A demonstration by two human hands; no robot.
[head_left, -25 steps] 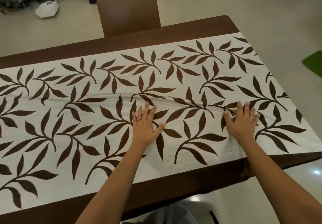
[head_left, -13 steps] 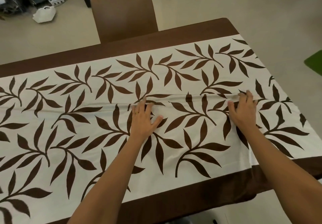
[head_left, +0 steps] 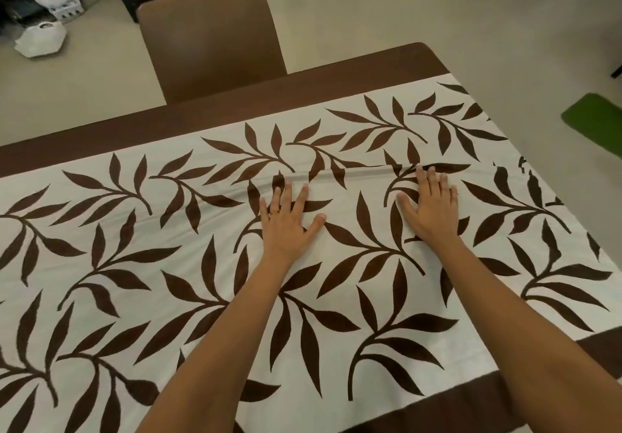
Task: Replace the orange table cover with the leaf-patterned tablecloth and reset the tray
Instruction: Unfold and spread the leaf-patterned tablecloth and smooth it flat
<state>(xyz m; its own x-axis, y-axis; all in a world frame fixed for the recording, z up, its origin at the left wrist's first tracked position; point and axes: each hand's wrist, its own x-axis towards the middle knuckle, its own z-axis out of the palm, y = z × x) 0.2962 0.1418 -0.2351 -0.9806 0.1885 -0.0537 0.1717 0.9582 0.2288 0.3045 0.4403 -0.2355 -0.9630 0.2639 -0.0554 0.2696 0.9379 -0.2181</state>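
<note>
The leaf-patterned tablecloth point(head_left: 188, 274), cream with brown leaves and a brown border, lies spread over the table. My left hand point(head_left: 286, 220) presses flat on it near the middle, fingers spread, a ring on one finger. My right hand point(head_left: 430, 207) presses flat a little to the right, fingers straight. A raised fold in the cloth point(head_left: 353, 171) runs just beyond both sets of fingertips. No orange cover and no tray are in view.
A brown chair point(head_left: 208, 39) stands tucked in at the table's far side. On the floor lie a white bag point(head_left: 40, 40) at far left and a green mat point(head_left: 595, 121) at right. The table's right corner point(head_left: 424, 50) is near.
Both hands have slid away from me across the cloth, pushing the fold farther toward the far edge. The camera has come closer to the table.
</note>
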